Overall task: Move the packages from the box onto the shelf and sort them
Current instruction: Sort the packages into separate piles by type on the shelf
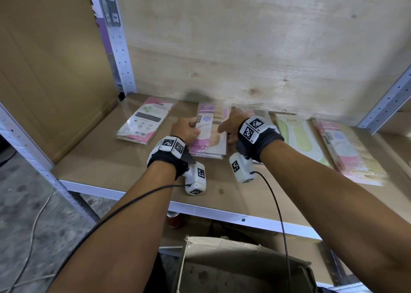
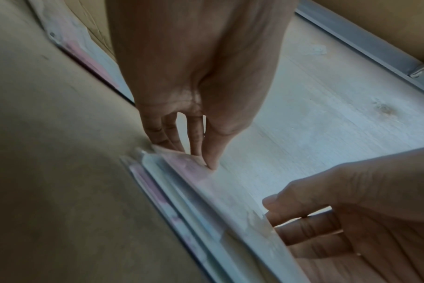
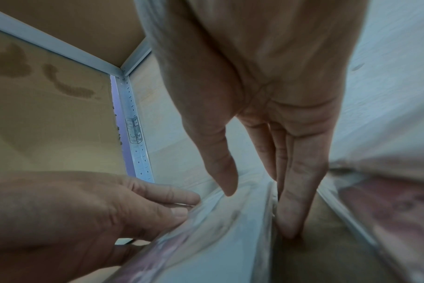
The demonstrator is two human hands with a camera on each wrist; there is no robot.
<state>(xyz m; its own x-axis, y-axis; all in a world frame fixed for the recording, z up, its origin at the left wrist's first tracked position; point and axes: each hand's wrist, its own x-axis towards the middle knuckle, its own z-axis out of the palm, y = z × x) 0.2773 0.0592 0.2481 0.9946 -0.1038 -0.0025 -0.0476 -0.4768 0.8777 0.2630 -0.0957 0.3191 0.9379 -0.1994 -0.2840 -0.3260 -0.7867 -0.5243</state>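
On the brown shelf board (image 1: 115, 166) lies a stack of pink and white packages (image 1: 211, 137), framed by both hands. My left hand (image 1: 189, 129) sits at its left edge with curled fingers; the left wrist view has this left hand (image 2: 194, 155) pinching the top package's edge (image 2: 182, 162). My right hand (image 1: 230, 123) is at the right edge. In the right wrist view its straight fingers (image 3: 291, 201) stand against the stack's side (image 3: 249, 220), tips on the shelf, thumb over the top. The cardboard box (image 1: 222, 240) is below the shelf.
Other packages lie in a row on the shelf: a pink and white stack (image 1: 145, 120) at the left, a green one (image 1: 298, 137) and a pink stack (image 1: 347, 150) at the right. Another package (image 1: 255, 113) lies behind my right hand. A wooden back panel (image 1: 244, 48) closes the shelf.
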